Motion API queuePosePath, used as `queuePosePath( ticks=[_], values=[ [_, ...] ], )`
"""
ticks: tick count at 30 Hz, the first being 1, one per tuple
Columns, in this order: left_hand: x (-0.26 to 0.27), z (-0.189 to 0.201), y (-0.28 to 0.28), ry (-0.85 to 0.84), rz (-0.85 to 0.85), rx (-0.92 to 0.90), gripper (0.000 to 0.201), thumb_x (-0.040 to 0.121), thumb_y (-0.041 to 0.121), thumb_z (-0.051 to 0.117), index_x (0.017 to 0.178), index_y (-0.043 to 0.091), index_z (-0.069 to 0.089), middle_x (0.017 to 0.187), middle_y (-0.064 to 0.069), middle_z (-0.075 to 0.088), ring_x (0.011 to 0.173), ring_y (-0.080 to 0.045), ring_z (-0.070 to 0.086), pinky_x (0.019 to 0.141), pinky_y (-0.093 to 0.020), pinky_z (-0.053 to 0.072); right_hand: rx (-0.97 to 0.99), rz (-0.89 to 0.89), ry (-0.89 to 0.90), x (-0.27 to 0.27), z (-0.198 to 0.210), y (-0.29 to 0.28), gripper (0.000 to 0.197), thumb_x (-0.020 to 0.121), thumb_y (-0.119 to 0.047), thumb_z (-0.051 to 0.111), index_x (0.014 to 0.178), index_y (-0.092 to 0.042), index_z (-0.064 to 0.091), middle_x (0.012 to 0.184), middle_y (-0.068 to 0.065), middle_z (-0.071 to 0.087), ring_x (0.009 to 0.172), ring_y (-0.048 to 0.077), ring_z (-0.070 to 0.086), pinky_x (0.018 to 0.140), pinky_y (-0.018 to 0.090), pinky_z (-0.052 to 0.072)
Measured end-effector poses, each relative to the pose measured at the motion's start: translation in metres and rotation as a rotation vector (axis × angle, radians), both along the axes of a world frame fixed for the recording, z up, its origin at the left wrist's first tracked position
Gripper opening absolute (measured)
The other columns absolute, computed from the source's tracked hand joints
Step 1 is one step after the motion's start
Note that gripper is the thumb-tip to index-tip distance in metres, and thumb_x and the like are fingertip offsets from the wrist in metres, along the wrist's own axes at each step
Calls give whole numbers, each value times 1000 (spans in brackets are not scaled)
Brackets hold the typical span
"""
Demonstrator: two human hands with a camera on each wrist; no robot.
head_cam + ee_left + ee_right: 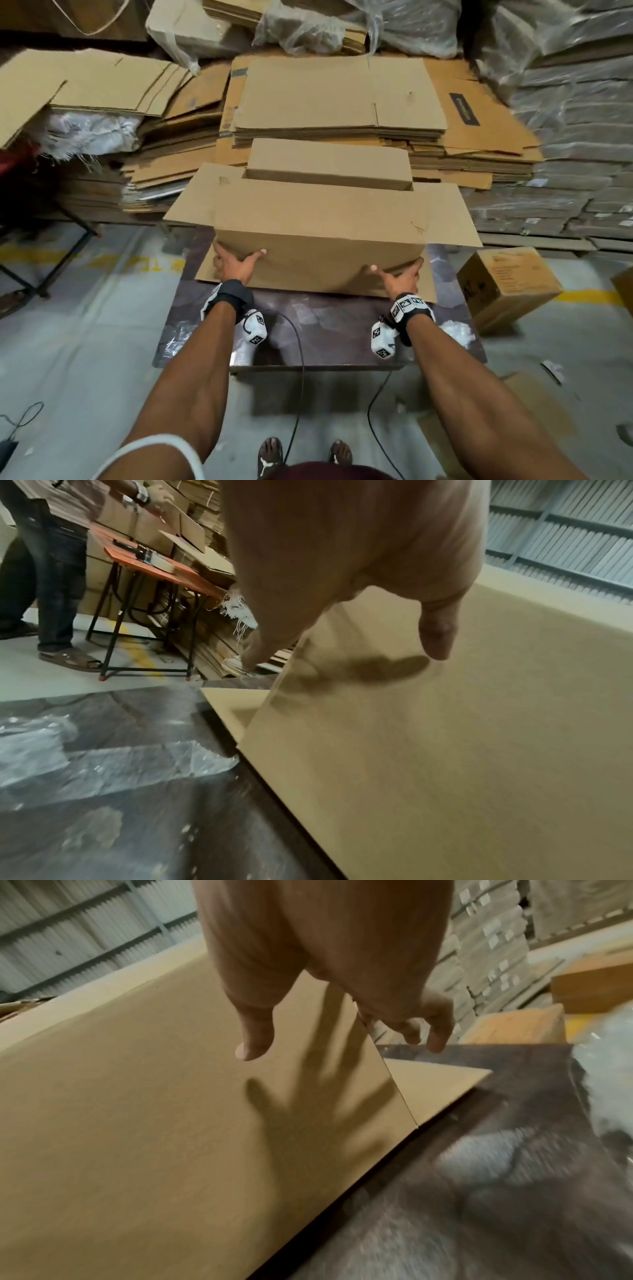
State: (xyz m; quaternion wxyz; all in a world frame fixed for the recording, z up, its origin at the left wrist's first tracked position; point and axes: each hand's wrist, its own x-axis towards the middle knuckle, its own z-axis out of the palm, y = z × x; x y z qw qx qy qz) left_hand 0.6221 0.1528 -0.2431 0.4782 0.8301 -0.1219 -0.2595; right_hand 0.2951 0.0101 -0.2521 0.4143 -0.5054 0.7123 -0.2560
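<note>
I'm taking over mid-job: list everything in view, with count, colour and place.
box: one, brown, flaps spread, on the table
table: one, dark, plastic film on top
flat cardboard stacks: several, brown, behind the table
closed box: one, brown, floor, right of table
orange table: one, far left, second person beside it
cables: two, black, wrists to floor
left grip: open, at the box's near left corner
right grip: open, at its near right corner

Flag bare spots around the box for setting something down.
Free: the table strip between the box and the near edge; the floor left of it. Crowded: flat cardboard stacks behind the box, a carton on the floor at right, left hand and right hand at the box's corners.
</note>
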Motion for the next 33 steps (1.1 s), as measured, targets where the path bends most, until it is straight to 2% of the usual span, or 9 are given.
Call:
queuePosePath(
  ticks=[3, 7, 12, 16, 19, 23, 26, 29, 33],
  values=[
    [14, 20, -7, -34, 10, 27, 139, 68, 51, 90, 162, 32, -10, 167, -21, 13, 151, -50, 9, 121, -63, 18, -56, 51, 64, 9, 24, -12, 135, 69, -48, 92, 163, -28, -3, 166, 17, 20, 148, 47, 29, 120, 65, 23],
    [25, 67, -29, -271, -3, 41, 134, 67, 51, 89, 162, 33, -4, 162, -24, 19, 148, -46, 22, 120, -62, 18, -183, 94, 102, 24, 76, -31, 125, 70, -34, 90, 164, -22, 8, 166, 10, 16, 149, 36, 29, 124, 56, 19],
    [29, 116, -47, -503, -117, 116, 93, 65, 46, 82, 147, 32, 40, 154, -15, 33, 141, -44, 30, 117, -57, 19, -190, 145, 235, 38, 129, -50, 96, 74, -30, 84, 155, -33, 34, 162, 11, 24, 148, 44, 22, 122, 63, 13],
    [27, 104, -45, -434, -437, 249, 73, 66, 40, 83, 134, 40, 56, 158, -11, 30, 146, -49, 19, 120, -62, 13, -113, 310, 294, 36, 113, -54, 93, 59, -43, 84, 145, -40, 49, 154, 14, 40, 139, 46, 38, 119, 62, 25],
    [25, 78, -26, -414, -610, 381, 80, 66, 39, 83, 139, 37, 51, 156, -11, 29, 144, -43, 24, 117, -60, 25, -67, 494, 440, 32, 88, -41, 92, 63, -41, 88, 146, -45, 47, 162, 10, 28, 148, 46, 21, 122, 61, 15],
    [30, 65, -2, -596, -556, 386, 74, 66, 53, 78, 134, 36, 55, 156, -13, 34, 143, -40, 27, 118, -58, 27, -131, 687, 543, 26, 76, -22, 103, 66, -50, 89, 153, -50, 34, 171, 4, 6, 154, 46, 1, 122, 66, 2],
    [28, 60, 12, -705, -457, 448, 65, 73, 65, 73, 125, 29, 59, 149, -18, 38, 138, -47, 32, 114, -63, 30, -249, 605, 569, 20, 78, -10, 96, 59, -72, 83, 144, -45, 49, 163, 6, 26, 148, 40, 21, 118, 64, 13],
    [10, 49, 30, -875, -322, 378, 54, 84, 56, 67, 124, 19, 62, 137, -21, 43, 127, -44, 38, 103, -60, 41, -433, 482, 680, 18, 67, 10, 91, 59, -98, 57, 122, -33, 60, 132, 11, 47, 122, 35, 43, 102, 54, 36],
    [-25, 15, 61, -1048, -302, 126, 51, 89, 39, 61, 132, 13, 54, 132, -20, 42, 125, -41, 39, 103, -59, 41, -615, 368, 669, 17, 27, 56, 80, 80, -92, 37, 119, -24, 52, 121, 12, 52, 105, 28, 48, 90, 44, 38]
  ],
)
